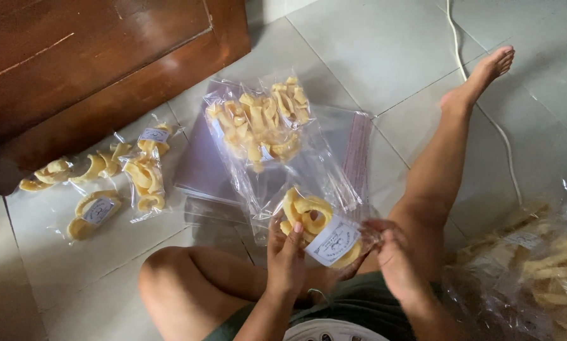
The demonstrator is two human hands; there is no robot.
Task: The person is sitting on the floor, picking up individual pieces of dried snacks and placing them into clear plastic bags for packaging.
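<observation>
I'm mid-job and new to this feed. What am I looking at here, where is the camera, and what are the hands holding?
One camera, worn on a person's head, looks down at their own bare hands and legs as they sit on the grey tiled floor. The left hand and right hand together hold a small clear plastic bag of yellow ring-shaped crackers with a white label. Ahead lie a stack of empty clear bags and more filled bags; labelled packs rest beside a brown wooden door.

Soft, even daylight; mild glare on clear bags (308, 164); faint shadows on tiled floor (372, 57); slight motion blur at fingers (294, 235).
</observation>
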